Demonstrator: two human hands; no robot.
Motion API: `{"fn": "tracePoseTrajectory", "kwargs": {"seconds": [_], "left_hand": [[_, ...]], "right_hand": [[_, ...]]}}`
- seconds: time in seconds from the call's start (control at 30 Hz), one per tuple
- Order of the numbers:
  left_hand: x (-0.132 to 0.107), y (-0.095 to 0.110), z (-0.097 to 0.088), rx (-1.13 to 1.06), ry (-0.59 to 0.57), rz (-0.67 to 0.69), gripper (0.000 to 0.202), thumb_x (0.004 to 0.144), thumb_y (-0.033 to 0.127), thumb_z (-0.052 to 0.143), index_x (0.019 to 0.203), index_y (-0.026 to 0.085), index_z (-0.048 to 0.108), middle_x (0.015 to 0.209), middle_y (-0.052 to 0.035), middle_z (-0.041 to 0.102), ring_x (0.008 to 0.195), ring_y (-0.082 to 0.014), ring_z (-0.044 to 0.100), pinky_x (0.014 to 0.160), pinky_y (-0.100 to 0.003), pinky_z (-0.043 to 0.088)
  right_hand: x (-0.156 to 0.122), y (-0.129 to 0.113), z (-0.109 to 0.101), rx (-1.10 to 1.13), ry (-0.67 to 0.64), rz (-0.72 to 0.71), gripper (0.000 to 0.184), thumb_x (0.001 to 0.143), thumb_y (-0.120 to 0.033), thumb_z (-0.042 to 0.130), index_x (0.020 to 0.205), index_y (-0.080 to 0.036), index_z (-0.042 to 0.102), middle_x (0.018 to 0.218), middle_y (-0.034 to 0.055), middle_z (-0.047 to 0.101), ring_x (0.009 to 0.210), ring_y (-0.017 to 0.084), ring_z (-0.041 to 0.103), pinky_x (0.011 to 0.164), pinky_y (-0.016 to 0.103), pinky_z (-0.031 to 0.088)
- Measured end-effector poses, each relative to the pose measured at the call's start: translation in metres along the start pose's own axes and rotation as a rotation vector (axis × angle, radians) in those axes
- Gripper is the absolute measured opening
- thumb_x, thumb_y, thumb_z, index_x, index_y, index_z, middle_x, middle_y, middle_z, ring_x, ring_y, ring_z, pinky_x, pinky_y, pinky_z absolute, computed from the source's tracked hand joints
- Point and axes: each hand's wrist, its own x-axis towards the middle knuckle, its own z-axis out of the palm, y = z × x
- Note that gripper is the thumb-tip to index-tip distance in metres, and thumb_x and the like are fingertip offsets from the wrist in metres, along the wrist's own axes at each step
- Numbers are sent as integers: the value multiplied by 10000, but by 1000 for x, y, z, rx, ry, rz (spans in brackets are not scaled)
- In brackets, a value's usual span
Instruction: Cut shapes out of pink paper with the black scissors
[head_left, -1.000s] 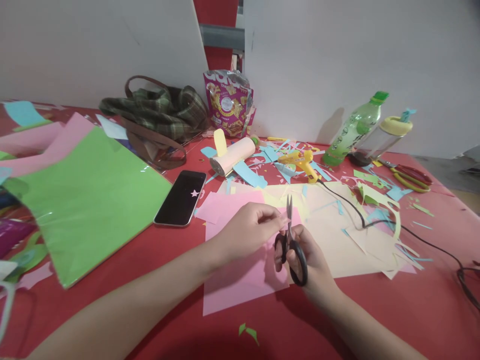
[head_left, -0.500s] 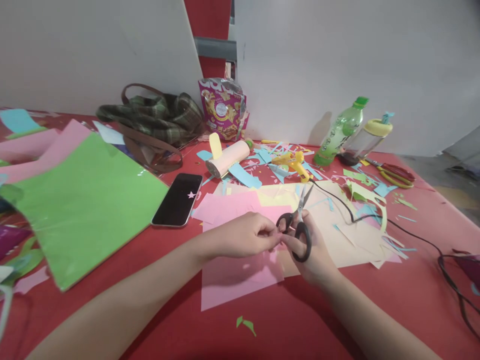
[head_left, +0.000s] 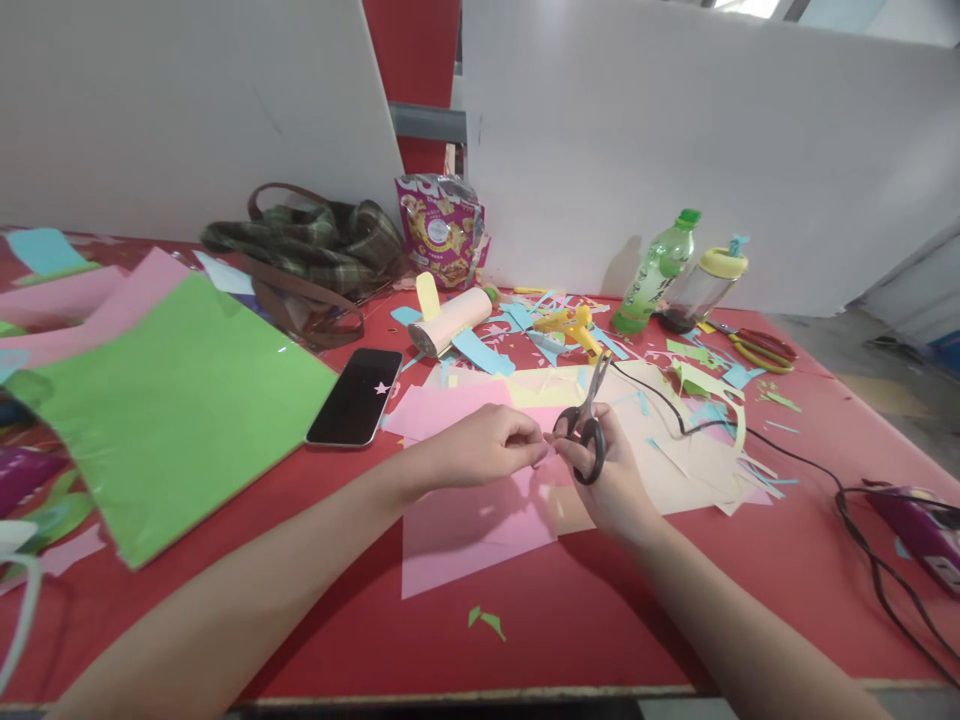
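Black-handled scissors (head_left: 592, 400) rest in my right hand (head_left: 616, 475), blades pointing up and away and looking closed or nearly so. Right thumb and fingertips come close to my left hand (head_left: 491, 445), whose fingers are pinched together. Between the fingertips of both hands shows a tiny piece of pink paper (head_left: 549, 440), mostly hidden. Beneath the hands lie pink paper sheets (head_left: 472, 545) and a cream sheet (head_left: 660, 470). A small pink paper star (head_left: 381, 388) lies on the black phone (head_left: 354, 400), left of my hands.
A yellow glue gun (head_left: 571, 325) with a black cable, paper scraps and a pale paper-covered tube (head_left: 451, 322) lie beyond. Behind stand a snack bag (head_left: 442, 230), green bottle (head_left: 658, 270) and clear cup (head_left: 705, 290). Green sheet (head_left: 172, 400) at left; red-and-yellow-handled pliers (head_left: 761, 348) at right.
The view has tilted and shifted slightly, so the table's front edge shows. The scissors have turned and their blades are closer together. The fingertips of my two hands have drawn slightly apart.
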Motion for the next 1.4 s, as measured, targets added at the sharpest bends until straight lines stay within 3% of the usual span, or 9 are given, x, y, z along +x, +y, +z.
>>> {"fn": "tracePoseTrajectory", "kwargs": {"seconds": [0.77, 0.9, 1.23, 1.4], "left_hand": [[-1, 5, 0, 33, 91, -7, 323, 739, 389, 386, 519, 154, 409, 482, 34, 368, 433, -69, 310, 396, -191, 215], [1, 3, 0, 43, 89, -11, 303, 741, 376, 383, 575, 147, 491, 508, 25, 396, 441, -73, 325, 397, -189, 230], [4, 0, -1, 42, 153, -6, 252, 722, 337, 404, 700, 144, 565, 618, -9, 508, 555, -111, 436, 485, -203, 312], [5, -6, -4, 36, 47, -8, 212, 632, 349, 518, 714, 154, 538, 550, 39, 397, 489, -84, 357, 439, -191, 255]], "right_hand": [[1, 0, 0, -59, -61, -3, 327, 585, -120, 649, 727, -236, 379, 699, -59, 522, 557, 90, 494, 522, 228, 395], [1, 1, 0, -68, -75, -10, 323, 586, -117, 650, 718, -231, 378, 681, -69, 516, 525, 78, 493, 509, 222, 392], [5, 1, -2, -125, 38, -26, 323, 570, -113, 653, 700, -226, 380, 654, -78, 505, 523, 66, 466, 491, 197, 380], [5, 0, -2, -126, 45, -30, 328, 560, -96, 639, 703, -228, 376, 649, -78, 502, 542, 72, 471, 495, 196, 372]]}}
